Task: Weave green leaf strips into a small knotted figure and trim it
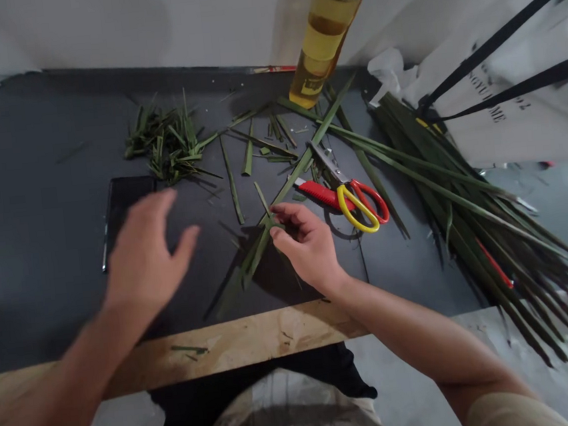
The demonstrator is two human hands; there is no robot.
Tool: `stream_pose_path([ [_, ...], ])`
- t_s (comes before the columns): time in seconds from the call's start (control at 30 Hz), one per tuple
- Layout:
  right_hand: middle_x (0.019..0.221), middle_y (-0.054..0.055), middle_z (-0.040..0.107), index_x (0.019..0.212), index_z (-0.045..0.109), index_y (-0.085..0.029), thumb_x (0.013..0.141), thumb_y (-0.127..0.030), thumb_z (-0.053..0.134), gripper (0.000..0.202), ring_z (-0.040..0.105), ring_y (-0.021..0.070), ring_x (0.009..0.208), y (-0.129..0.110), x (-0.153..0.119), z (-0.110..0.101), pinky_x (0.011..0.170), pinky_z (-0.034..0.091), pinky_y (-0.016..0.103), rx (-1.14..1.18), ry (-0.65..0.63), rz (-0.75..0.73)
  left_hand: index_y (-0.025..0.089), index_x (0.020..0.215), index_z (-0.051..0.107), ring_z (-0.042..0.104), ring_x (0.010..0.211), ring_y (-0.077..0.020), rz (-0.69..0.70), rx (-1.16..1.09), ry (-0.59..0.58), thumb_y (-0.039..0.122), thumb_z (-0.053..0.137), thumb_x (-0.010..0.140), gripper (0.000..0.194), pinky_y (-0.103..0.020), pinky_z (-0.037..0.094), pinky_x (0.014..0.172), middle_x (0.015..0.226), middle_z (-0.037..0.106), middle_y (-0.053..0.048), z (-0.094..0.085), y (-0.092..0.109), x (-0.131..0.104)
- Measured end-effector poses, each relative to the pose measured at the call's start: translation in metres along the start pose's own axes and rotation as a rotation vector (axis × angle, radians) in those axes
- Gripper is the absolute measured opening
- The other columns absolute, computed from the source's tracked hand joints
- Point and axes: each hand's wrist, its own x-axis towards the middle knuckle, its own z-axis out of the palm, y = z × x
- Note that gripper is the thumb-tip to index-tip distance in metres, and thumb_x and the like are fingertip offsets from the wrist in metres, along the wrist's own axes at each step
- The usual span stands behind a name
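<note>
Between the thumb and fingers of my right hand (pixel 307 241) is a bundle of folded green leaf strips (pixel 255 252), with ends sticking out up and down to the left. My left hand (pixel 146 243) holds nothing; its thumb and fingers are spread over the lower part of a dark phone (pixel 124 198). Just right of my right hand lie scissors (pixel 356 203) with yellow and red handles, partly over a red cutter (pixel 319 193). Leaf scraps (pixel 272 144) are scattered beyond the hands.
A pile of short leaf pieces (pixel 171 140) sits behind the phone. A bottle of yellow liquid (pixel 325 38) stands at the back. Long leaves (pixel 464 202) fan out at the right beside a white bag (pixel 499 105). A wooden strip (pixel 256 339) edges the dark table (pixel 36 196).
</note>
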Motion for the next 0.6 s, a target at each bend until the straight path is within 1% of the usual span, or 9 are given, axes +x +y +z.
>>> stream_pose_path([
  [0.03, 0.093, 0.002, 0.073, 0.111, 0.073, -0.021, 0.080, -0.029, 0.069, 0.032, 0.070, 0.0158, 0.086, -0.001, 0.000, 0.000, 0.082, 0.060, 0.030, 0.004, 0.000, -0.002, 0.033, 0.145, 0.060, 0.029, 0.157, -0.0444, -0.008, -0.007, 0.043, 0.036, 0.097, 0.074, 0.079, -0.061, 0.012, 0.136, 0.159, 0.054, -0.004, -0.010, -0.008, 0.007],
  [0.1, 0.093, 0.002, 0.073, 0.111, 0.073, -0.021, 0.080, -0.029, 0.069, 0.033, 0.070, 0.0151, 0.085, -0.004, -0.002, -0.001, 0.081, 0.060, 0.030, 0.006, -0.004, -0.009, 0.038, 0.151, 0.053, 0.007, 0.163, -0.0513, -0.106, -0.018, 0.080, 0.039, 0.103, 0.065, 0.100, -0.065, -0.005, 0.136, 0.171, 0.036, 0.001, -0.025, -0.019, 0.019],
  [0.2, 0.092, 0.001, 0.073, 0.112, 0.072, -0.021, 0.080, -0.029, 0.069, 0.033, 0.069, 0.0146, 0.082, -0.007, -0.004, -0.002, 0.080, 0.059, 0.029, 0.012, -0.007, -0.024, 0.038, 0.155, 0.045, 0.001, 0.162, -0.0591, -0.295, 0.094, 0.064, 0.039, 0.101, 0.069, 0.103, -0.070, -0.012, 0.133, 0.173, 0.024, 0.001, -0.032, -0.019, 0.026],
  [0.27, 0.093, 0.001, 0.073, 0.113, 0.071, -0.021, 0.081, -0.029, 0.068, 0.034, 0.069, 0.0148, 0.084, -0.009, -0.004, -0.003, 0.081, 0.059, 0.029, 0.013, -0.006, -0.035, 0.034, 0.158, 0.039, 0.001, 0.162, -0.0607, -0.342, 0.173, 0.030, 0.034, 0.101, 0.071, 0.107, -0.073, -0.008, 0.134, 0.171, 0.023, -0.003, -0.029, -0.012, 0.028],
  [0.3, 0.094, 0.002, 0.073, 0.114, 0.071, -0.021, 0.082, -0.030, 0.068, 0.034, 0.070, 0.0149, 0.085, -0.009, -0.004, -0.003, 0.082, 0.059, 0.029, 0.010, -0.006, -0.041, 0.032, 0.155, 0.041, 0.002, 0.162, -0.0609, -0.335, 0.187, 0.067, 0.030, 0.103, 0.067, 0.107, -0.072, -0.007, 0.135, 0.167, 0.027, -0.004, -0.026, -0.009, 0.029],
  [0.37, 0.094, 0.002, 0.072, 0.115, 0.070, -0.021, 0.083, -0.030, 0.067, 0.034, 0.070, 0.0149, 0.085, -0.010, -0.005, -0.004, 0.081, 0.059, 0.029, -0.001, -0.010, -0.054, 0.032, 0.158, 0.039, 0.003, 0.164, -0.0571, -0.272, 0.207, 0.014, 0.030, 0.098, 0.074, 0.102, -0.068, -0.002, 0.138, 0.167, 0.027, -0.003, -0.021, -0.005, 0.032],
  [0.4, 0.094, 0.001, 0.072, 0.115, 0.070, -0.021, 0.083, -0.030, 0.067, 0.034, 0.069, 0.0148, 0.084, -0.010, -0.005, -0.004, 0.080, 0.059, 0.029, -0.005, -0.014, -0.061, 0.031, 0.159, 0.037, 0.006, 0.163, -0.0587, -0.269, 0.244, 0.065, 0.028, 0.098, 0.074, 0.105, -0.072, 0.000, 0.136, 0.168, 0.027, -0.006, -0.020, -0.004, 0.034],
  [0.5, 0.092, 0.001, 0.073, 0.115, 0.070, -0.021, 0.082, -0.030, 0.067, 0.034, 0.069, 0.0147, 0.082, -0.010, -0.007, -0.004, 0.079, 0.059, 0.029, 0.004, -0.024, -0.082, 0.018, 0.171, 0.015, 0.017, 0.159, -0.0629, -0.329, 0.507, -0.005, 0.025, 0.091, 0.078, 0.120, -0.082, 0.022, 0.126, 0.173, 0.019, -0.023, -0.022, -0.008, 0.041],
  [0.6, 0.092, 0.001, 0.073, 0.114, 0.070, -0.022, 0.082, -0.029, 0.067, 0.034, 0.069, 0.0149, 0.082, -0.010, -0.007, -0.004, 0.080, 0.060, 0.030, 0.012, -0.025, -0.099, 0.007, 0.172, 0.000, 0.018, 0.161, -0.0607, -0.366, 0.648, -0.100, 0.035, 0.089, 0.081, 0.130, -0.080, 0.035, 0.121, 0.176, 0.007, -0.036, -0.033, -0.013, 0.040],
])
